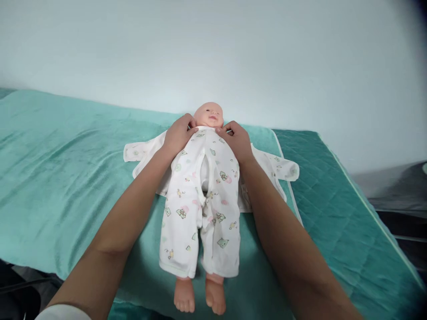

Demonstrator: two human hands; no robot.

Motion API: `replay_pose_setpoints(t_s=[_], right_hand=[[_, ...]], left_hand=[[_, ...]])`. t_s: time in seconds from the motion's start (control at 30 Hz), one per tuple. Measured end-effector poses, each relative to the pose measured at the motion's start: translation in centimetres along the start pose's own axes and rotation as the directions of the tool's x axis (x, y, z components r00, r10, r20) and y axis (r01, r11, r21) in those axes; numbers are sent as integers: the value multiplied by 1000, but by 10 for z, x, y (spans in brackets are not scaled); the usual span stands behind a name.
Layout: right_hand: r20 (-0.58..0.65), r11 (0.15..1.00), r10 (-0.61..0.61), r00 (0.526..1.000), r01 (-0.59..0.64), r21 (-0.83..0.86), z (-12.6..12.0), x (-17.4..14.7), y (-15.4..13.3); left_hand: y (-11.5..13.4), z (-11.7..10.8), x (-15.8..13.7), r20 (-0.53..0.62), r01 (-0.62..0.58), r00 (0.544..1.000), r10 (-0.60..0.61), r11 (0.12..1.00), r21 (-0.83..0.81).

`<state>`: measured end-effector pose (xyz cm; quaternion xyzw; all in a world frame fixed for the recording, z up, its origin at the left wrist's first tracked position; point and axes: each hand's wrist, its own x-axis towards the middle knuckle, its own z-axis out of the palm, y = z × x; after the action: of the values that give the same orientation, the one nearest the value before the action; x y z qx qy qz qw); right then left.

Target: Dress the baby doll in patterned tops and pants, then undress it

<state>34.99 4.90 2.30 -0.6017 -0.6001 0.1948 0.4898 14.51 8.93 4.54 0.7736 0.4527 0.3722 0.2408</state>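
A baby doll [208, 114] lies on its back, its head toward the wall and its bare feet [184, 295] toward me. White printed baby pants [187, 195] with an open crotch cover its legs and body up to the neck. At the left of the top edge, my left hand [180, 134] is closed, pinching the cloth beside the doll's neck. My right hand [237, 141] pinches the same edge on the other side, fingers bent. Beneath the doll a white printed baby shirt [267, 162] lies spread, both sleeves stretched outward. The doll's arms are hidden.
A smooth light green blanket [66, 178] lies under the doll and extends left. At the right shows a darker quilted green cover [330, 209], its edge sloping toward the near right. A plain pale wall [213, 53] stands close behind the doll's head.
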Motion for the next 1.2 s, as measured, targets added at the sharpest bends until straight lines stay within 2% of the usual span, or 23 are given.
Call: replay_pose_setpoints(t_s=[0.1, 0.2, 0.27, 0.47, 0.6, 0.7, 0.83, 1.0, 1.13, 1.2], right_hand=[[20, 997, -63, 998, 62, 41, -3, -6, 1], [-4, 988, -150, 989, 151, 43, -7, -19, 2], [-43, 985, -161, 986, 163, 54, -9, -31, 4], [-162, 986, -34, 986, 60, 158, -13, -73, 6], [-201, 996, 23, 979, -5, 90, -16, -89, 8], [-214, 996, 79, 974, -71, 46, -18, -94, 12], [-62, 985, 165, 984, -162, 53, -21, -96, 15], [123, 939, 246, 961, -268, 218, -27, -93, 16], [245, 894, 239, 940, -311, 322, -29, -91, 9], [302, 861, 219, 928, -330, 388, -30, -92, 2]], left_hand=[[-9, -1, -5, 13, -89, 996, 89, 996, 11], [-15, -3, -14, 20, -58, 998, 58, 998, 3], [-17, -5, -24, 7, -43, 999, 43, 999, 2], [-22, -15, -66, -56, -143, 987, 151, 982, 122], [-28, -17, -90, -25, -154, 986, 164, 960, 234], [-29, -17, -102, -9, -137, 989, 144, 957, 254], [-24, -16, -111, -10, -125, 991, 132, 958, 257], [-9, -14, -113, -180, 3, 983, 39, 974, 226], [0, -10, -118, -195, 105, 975, -104, 994, -1], [0, -8, -121, -109, 163, 978, -180, 976, -148]])
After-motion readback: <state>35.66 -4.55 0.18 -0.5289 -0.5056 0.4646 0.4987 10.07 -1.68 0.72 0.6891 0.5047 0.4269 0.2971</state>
